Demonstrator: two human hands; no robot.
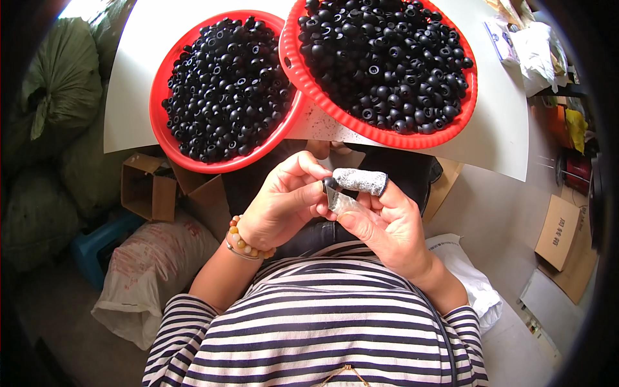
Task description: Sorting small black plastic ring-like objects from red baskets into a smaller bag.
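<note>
Between finger and thumb, my left hand (284, 200) pinches a small round black plastic cap (331, 185). My right hand (393, 226) meets it over my lap and grips a small blade (331, 198) whose handle end is wrapped in clear film (345, 205). The blade's edge lies against the cap. A speckled white finger cover (360, 180) sits on my right index finger. Beyond my hands, two red basins, one on the left (159, 122) and one on the right (387, 137), are heaped with similar black caps; the right basin's rim overlaps the left one's.
Both basins stand on a white table (496, 122), with dark crumbs near its edge. Open cardboard boxes (147, 187) and a filled woven sack (155, 271) are at the left, below large green sacks (61, 71). A white bag (474, 277) and flattened cardboard (560, 232) lie at the right.
</note>
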